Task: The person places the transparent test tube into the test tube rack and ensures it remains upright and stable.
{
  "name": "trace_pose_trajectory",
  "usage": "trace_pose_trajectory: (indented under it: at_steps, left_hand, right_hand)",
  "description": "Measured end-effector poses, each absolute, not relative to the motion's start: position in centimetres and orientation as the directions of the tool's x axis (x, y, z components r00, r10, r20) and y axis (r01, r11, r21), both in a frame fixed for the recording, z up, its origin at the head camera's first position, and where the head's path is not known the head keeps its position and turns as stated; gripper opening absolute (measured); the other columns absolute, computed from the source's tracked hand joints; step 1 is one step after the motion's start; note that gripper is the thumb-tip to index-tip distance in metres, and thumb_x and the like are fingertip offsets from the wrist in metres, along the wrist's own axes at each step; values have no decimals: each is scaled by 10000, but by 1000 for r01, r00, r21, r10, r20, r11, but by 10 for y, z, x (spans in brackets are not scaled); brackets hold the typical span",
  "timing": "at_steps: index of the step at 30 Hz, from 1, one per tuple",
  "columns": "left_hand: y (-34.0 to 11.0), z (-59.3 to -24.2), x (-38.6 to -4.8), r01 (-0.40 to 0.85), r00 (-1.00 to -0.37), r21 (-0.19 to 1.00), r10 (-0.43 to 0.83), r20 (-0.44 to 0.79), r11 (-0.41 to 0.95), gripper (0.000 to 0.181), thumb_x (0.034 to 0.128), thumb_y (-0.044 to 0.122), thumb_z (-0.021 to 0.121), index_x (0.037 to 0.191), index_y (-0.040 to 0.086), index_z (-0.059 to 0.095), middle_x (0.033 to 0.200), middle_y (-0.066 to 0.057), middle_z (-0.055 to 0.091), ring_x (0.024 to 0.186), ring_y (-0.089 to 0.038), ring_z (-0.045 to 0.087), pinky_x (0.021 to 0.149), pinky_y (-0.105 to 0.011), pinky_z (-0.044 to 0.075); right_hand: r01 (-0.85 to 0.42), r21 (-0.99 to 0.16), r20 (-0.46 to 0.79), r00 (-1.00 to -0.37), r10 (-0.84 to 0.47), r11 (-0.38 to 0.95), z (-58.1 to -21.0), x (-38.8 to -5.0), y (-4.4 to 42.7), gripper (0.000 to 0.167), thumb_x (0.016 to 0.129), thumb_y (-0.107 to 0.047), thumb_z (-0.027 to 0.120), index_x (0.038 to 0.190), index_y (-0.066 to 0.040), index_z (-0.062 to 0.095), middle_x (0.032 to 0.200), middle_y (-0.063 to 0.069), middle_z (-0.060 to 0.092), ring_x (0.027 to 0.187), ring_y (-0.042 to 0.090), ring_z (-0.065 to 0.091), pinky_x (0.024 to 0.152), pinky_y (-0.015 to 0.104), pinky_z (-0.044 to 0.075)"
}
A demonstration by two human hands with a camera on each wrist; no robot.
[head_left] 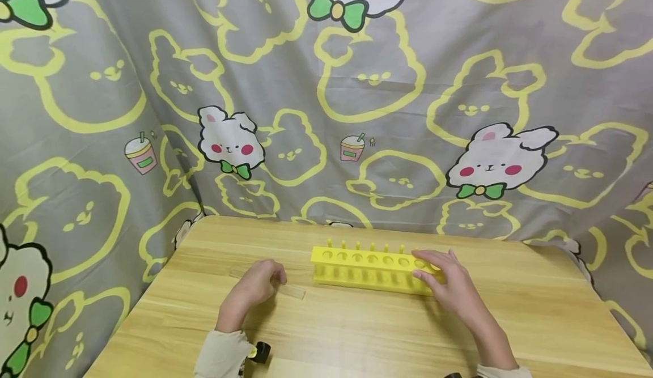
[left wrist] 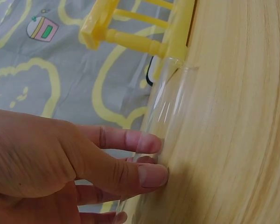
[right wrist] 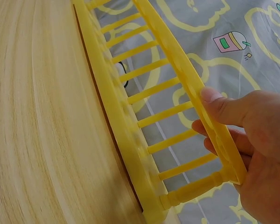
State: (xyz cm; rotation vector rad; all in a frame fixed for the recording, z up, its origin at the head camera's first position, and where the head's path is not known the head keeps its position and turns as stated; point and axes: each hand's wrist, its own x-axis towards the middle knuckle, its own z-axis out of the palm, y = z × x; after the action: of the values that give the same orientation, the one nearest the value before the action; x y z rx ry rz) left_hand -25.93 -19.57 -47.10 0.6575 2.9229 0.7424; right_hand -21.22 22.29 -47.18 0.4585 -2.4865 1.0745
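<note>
Mostly between hands (head_left: 255,283) (head_left: 456,285), yellow rack (head_left: 364,263)

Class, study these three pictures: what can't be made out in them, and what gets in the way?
Head view: the right end of the yellow rack, covered by the right hand.
Left wrist view: part of the clear tube, behind the thumb of the left hand.
Left wrist view: the rack's far end, cut off by the top edge.
Right wrist view: the rack's far end, also cut off by the top edge.
</note>
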Motion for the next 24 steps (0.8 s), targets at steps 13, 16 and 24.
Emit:
trace_pose_trajectory:
  at_steps: [13, 16, 24]
  left_hand:
    - [-197, -466, -256, 404, -890, 534, 453, 43, 743, 345, 690, -237, 650, 834, 71, 714, 868, -31, 682, 841, -215, 620, 759, -392, 544]
    - [-199, -463, -255, 409, -885, 541, 463, 40, 735, 348, 682, -241, 671, 843, 64, 713, 874, -34, 685, 853, -223, 627, 774, -405, 552]
    - [-201, -455, -257, 431, -874, 563, 482, 66, 705, 307, 752, -212, 697, 879, 66, 709, 884, -25, 700, 854, -207, 648, 791, -410, 575]
  right_hand:
    - [-471, -601, 509, -848, -144, 646, -472, -211, 221, 398, 876, -52, 798, 1260, -26, 700, 1242, 196, 693, 1180, 428, 614, 1208, 657, 150]
    - [-471, -602, 507, -849, -146, 645, -472, -212, 221, 400, 871, -43, 799, 1258, -18, 698, 1243, 204, 691, 1184, 431, 610, 1196, 677, 155]
    - [-466, -613, 497, -855, -147, 638, -470, -210, 221, 392, 882, -49, 791, 1259, -2, 692, 1246, 220, 686, 1196, 448, 597, 1195, 682, 142]
